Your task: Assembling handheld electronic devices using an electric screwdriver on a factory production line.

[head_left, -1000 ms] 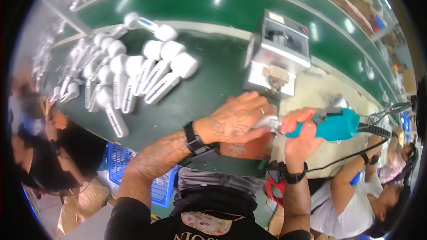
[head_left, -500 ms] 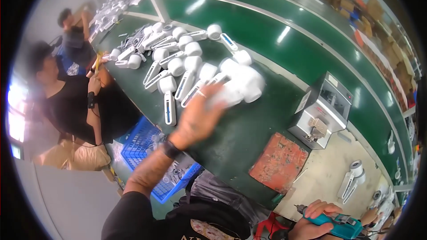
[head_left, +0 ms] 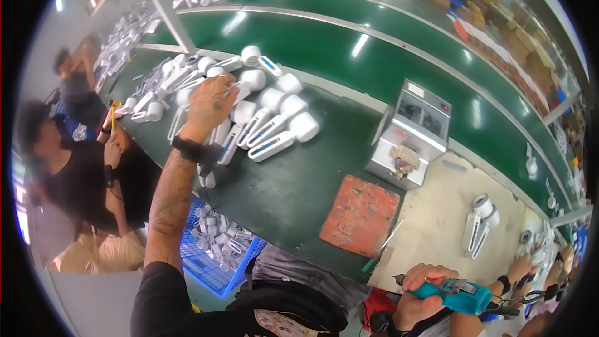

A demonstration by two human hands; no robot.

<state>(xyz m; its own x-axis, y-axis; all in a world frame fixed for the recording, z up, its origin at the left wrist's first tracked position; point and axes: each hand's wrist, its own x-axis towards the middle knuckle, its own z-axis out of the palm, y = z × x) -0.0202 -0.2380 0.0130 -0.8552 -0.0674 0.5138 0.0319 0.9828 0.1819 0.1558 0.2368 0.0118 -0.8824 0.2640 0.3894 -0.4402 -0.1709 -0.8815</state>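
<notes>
My left hand (head_left: 211,105) reaches out over a heap of white long-handled devices (head_left: 268,126) on the dark green table (head_left: 293,187). Its fingers curl down around one white device (head_left: 240,82) at the top of the heap. A black band sits on that wrist. My right hand (head_left: 419,293) is low at the picture's bottom edge, near my body, closed around a teal electric screwdriver (head_left: 460,294) with a cable running off to the right.
A grey metal machine (head_left: 409,134) stands right of the heap, a red-orange mat (head_left: 360,215) in front of it. Two white devices (head_left: 480,223) lie on the beige surface. A blue crate of parts (head_left: 215,251) sits below the table. People (head_left: 75,168) work at left; another person's hand (head_left: 518,268) at right.
My left hand left the spot beside the screwdriver, swung up to the left and settled on the heap of white devices. My right hand with the screwdriver dropped toward the bottom edge.
</notes>
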